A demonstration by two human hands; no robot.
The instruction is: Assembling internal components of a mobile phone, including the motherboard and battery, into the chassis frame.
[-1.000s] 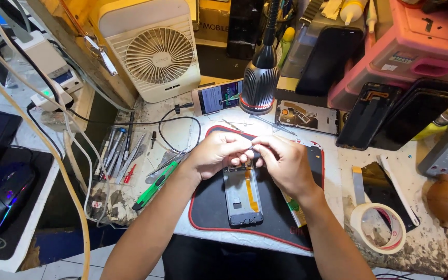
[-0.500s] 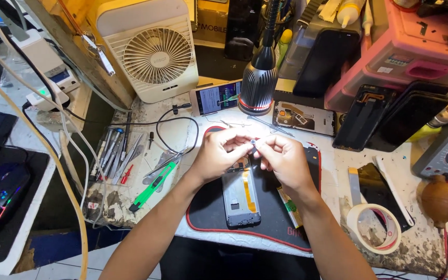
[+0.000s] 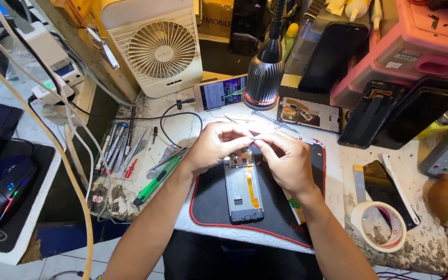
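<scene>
Since a second ago our hands have lifted slightly off the opened phone [image 3: 243, 186], which lies on the black mat [image 3: 211, 199]. Our left hand [image 3: 214, 147] and right hand [image 3: 284, 161] meet fingertip to fingertip above its top end, fingers pinched nearly closed on something too small to tell.

One camera only, worn on the head. Looks steeply down and a bit forward from above the bench. Sits near the left hand [image 3: 214, 148] and right hand [image 3: 286, 161] over the black mat [image 3: 208, 202], right in the middle. Takes in the fan [image 3: 154, 49] at the back and the floor at the bottom edge.
</scene>
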